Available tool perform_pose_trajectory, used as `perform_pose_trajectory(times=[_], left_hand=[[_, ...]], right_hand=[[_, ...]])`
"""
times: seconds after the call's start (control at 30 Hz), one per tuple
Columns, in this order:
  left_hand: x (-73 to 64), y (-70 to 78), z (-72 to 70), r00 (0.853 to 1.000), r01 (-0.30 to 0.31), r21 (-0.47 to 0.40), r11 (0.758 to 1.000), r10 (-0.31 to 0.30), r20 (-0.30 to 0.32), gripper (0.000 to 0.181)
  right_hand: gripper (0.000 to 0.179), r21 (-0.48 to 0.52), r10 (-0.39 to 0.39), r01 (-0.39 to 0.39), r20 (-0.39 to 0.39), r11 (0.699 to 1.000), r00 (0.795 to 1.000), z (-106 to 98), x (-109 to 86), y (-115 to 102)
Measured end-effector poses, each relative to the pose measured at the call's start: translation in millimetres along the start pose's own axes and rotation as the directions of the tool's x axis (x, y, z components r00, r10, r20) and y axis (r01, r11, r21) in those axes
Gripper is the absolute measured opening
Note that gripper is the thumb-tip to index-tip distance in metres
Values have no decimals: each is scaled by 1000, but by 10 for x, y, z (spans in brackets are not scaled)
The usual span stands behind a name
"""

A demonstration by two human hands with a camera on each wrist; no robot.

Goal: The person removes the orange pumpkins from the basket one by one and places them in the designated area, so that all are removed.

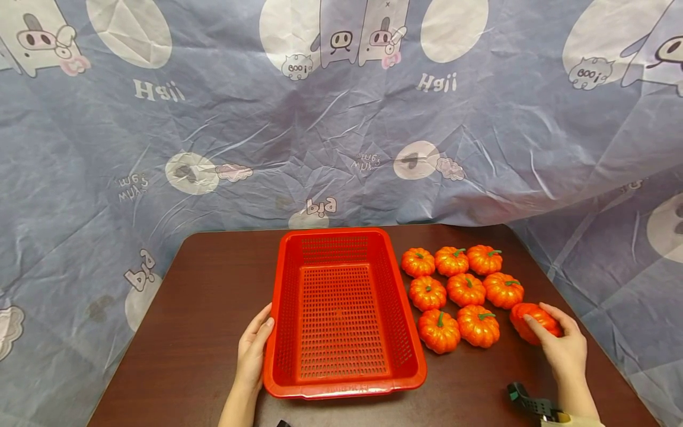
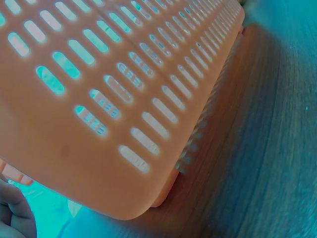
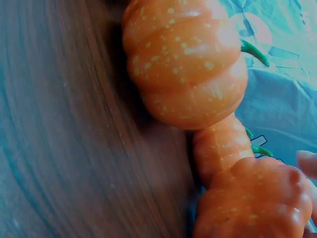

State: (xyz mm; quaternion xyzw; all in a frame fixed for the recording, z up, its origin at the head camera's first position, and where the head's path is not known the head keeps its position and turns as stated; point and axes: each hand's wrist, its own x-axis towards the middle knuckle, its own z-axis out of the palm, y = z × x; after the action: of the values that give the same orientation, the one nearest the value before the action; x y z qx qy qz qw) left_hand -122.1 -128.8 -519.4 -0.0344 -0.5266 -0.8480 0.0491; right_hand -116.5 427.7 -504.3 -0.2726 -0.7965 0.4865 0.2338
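Note:
A red plastic basket with slotted walls stands on the table, and nothing lies inside it. At its left side, my left hand holds the rim, the thumb near the top edge; the other fingers are partly hidden. The left wrist view shows the basket's slotted wall close up. Over to the right, my right hand grips a small orange pumpkin with a thumb and fingers across it. This pumpkin is tilted, and its stem is out of sight.
Several more pumpkins with green stems, among them a front one, sit in rows right of the basket. The dark brown table ends at a patterned grey-blue cloth behind. A black strap is around the right wrist.

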Motion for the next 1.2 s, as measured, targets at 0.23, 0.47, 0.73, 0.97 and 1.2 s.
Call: perform_pose_trajectory(times=[0.23,0.47,0.73,0.97,1.2], left_hand=[[-3,5,11,1000,12,9,1000,-12,-15,44],[-3,4,14,1000,16,23,1000,-16,-21,44],[-3,-1,8,1000,7,13,1000,-7,-12,44],[-2,-2,13,1000,-7,8,1000,7,-1,45],[-8,1,8,1000,-18,-1,1000,18,9,45]], right_hand=[[37,344,-83,71,20,936,996,-3,88,272],[45,476,-32,68,-84,877,996,62,-120,103],[48,397,110,-64,-95,916,989,57,-212,2],[49,265,246,-246,31,933,969,-16,-196,38],[45,316,176,-189,70,930,982,-48,-153,130]])
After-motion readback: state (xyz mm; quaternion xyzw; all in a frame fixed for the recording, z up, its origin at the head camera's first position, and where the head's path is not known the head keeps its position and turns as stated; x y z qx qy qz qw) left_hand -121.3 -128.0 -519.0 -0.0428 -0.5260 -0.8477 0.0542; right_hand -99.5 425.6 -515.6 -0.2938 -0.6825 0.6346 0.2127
